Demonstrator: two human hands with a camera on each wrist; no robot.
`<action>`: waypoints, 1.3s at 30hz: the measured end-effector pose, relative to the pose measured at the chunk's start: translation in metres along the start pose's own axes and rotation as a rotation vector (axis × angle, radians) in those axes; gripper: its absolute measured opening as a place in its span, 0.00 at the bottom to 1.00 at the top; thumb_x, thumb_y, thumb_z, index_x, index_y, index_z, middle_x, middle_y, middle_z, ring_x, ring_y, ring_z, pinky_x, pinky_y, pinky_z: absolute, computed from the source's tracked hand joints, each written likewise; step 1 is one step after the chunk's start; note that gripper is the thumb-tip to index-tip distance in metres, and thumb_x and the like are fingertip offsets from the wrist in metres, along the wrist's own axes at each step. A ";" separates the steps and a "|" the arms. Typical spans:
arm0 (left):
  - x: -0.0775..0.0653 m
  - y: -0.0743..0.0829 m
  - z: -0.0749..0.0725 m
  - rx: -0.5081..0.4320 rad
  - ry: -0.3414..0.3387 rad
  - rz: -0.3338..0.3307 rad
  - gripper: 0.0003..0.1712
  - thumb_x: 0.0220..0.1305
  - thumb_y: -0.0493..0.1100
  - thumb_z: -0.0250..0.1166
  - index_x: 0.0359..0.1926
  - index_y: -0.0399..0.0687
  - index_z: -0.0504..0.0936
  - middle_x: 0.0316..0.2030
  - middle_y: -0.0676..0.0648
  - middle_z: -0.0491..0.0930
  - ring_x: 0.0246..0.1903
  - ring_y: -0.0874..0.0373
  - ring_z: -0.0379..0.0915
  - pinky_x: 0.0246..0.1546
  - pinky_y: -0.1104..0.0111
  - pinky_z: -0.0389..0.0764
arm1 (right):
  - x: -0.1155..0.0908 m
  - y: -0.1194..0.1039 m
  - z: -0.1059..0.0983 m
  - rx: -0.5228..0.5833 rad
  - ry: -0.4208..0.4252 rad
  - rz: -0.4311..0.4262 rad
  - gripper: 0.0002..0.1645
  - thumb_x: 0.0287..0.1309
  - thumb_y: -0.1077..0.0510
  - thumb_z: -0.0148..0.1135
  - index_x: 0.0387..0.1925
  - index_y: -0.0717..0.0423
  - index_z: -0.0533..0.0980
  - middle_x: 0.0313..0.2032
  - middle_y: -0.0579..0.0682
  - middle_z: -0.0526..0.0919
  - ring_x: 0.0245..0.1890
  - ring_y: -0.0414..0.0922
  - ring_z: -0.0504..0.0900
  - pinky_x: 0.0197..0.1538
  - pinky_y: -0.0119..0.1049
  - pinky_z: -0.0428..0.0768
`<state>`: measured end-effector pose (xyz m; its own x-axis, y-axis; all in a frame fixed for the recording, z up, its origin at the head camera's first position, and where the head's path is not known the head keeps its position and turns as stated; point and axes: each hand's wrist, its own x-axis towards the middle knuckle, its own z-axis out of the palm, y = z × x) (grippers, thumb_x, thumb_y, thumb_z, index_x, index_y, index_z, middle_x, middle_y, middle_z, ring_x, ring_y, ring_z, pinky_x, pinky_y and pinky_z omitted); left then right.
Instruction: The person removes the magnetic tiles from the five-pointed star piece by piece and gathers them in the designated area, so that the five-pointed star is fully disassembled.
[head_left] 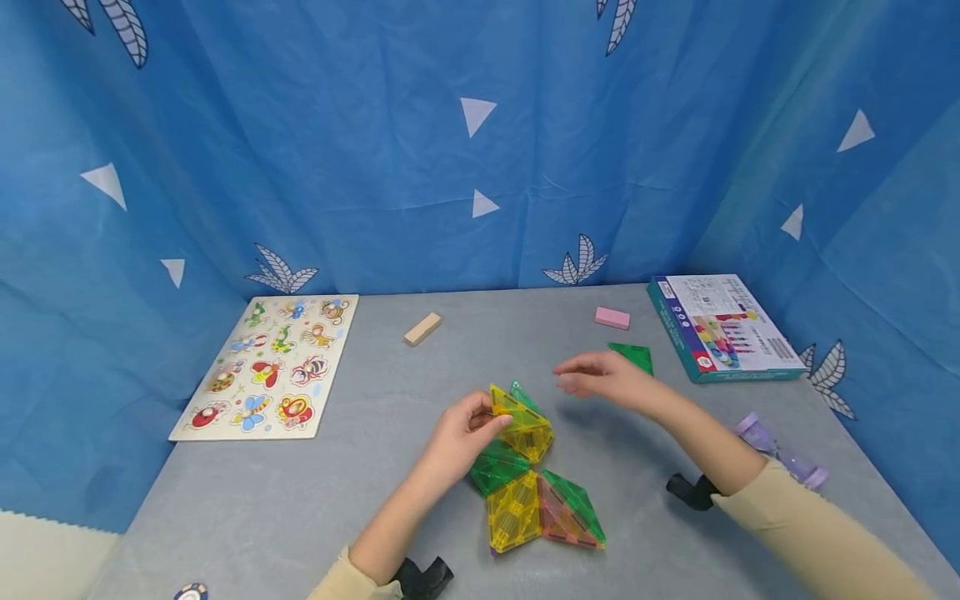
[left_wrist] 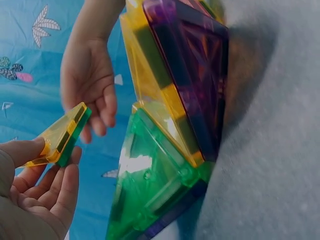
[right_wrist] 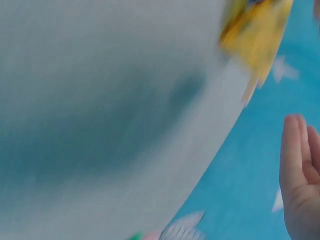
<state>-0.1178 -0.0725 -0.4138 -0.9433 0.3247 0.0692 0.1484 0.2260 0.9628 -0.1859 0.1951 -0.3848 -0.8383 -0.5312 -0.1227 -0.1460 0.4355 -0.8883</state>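
My left hand [head_left: 463, 440] pinches a yellow triangular magnetic tile [left_wrist: 59, 134] between thumb and fingers. A green triangular tile [left_wrist: 75, 137] lies flat against the back of that yellow one. Just below the hand, a structure of translucent magnetic tiles [head_left: 514, 514] in yellow, green and pink sits on the grey table. The left wrist view also shows a purple tile [left_wrist: 187, 65] on the structure's side. To the right, my right hand [head_left: 606, 380] hovers over the table with nothing in it, its fingers loosely extended. A loose green triangular tile [head_left: 633, 357] lies partly behind it.
An animal puzzle board [head_left: 266, 371] lies at the left. Farther back are a wooden block [head_left: 423, 328] and a pink block [head_left: 612, 317]. At the right are a toy box [head_left: 727, 325] and a purple sand timer [head_left: 759, 433], partly covered by the right forearm.
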 end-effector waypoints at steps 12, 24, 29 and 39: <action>-0.002 0.002 0.003 0.002 0.018 0.042 0.11 0.64 0.50 0.60 0.38 0.48 0.77 0.40 0.49 0.79 0.40 0.49 0.78 0.39 0.64 0.79 | -0.001 -0.011 0.044 0.072 -0.050 -0.088 0.12 0.66 0.58 0.52 0.42 0.62 0.77 0.35 0.51 0.82 0.36 0.48 0.80 0.41 0.52 0.79; 0.015 -0.014 -0.051 0.083 0.204 -0.048 0.10 0.59 0.45 0.66 0.38 0.44 0.81 0.32 0.49 0.81 0.35 0.51 0.78 0.34 0.66 0.78 | 0.026 0.015 -0.005 0.213 0.208 0.076 0.20 0.64 0.60 0.55 0.53 0.70 0.70 0.42 0.62 0.79 0.44 0.55 0.80 0.51 0.53 0.74; 0.034 -0.042 -0.103 0.185 0.259 -0.152 0.16 0.60 0.42 0.65 0.46 0.38 0.77 0.32 0.45 0.81 0.31 0.60 0.75 0.32 0.70 0.76 | 0.051 0.036 -0.028 0.146 0.261 0.192 0.24 0.65 0.62 0.52 0.58 0.73 0.65 0.47 0.67 0.75 0.47 0.59 0.77 0.52 0.49 0.75; 0.043 -0.070 -0.145 0.346 0.036 -0.311 0.21 0.58 0.45 0.66 0.45 0.32 0.77 0.30 0.45 0.80 0.27 0.59 0.74 0.29 0.67 0.77 | 0.076 0.068 -0.042 0.035 0.233 0.342 0.24 0.65 0.65 0.49 0.60 0.74 0.63 0.52 0.66 0.70 0.42 0.49 0.77 0.49 0.40 0.78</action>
<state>-0.2113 -0.2075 -0.4401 -0.9674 0.1622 -0.1943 -0.0587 0.6030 0.7956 -0.2810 0.2148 -0.4358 -0.9324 -0.1798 -0.3136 0.1761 0.5316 -0.8285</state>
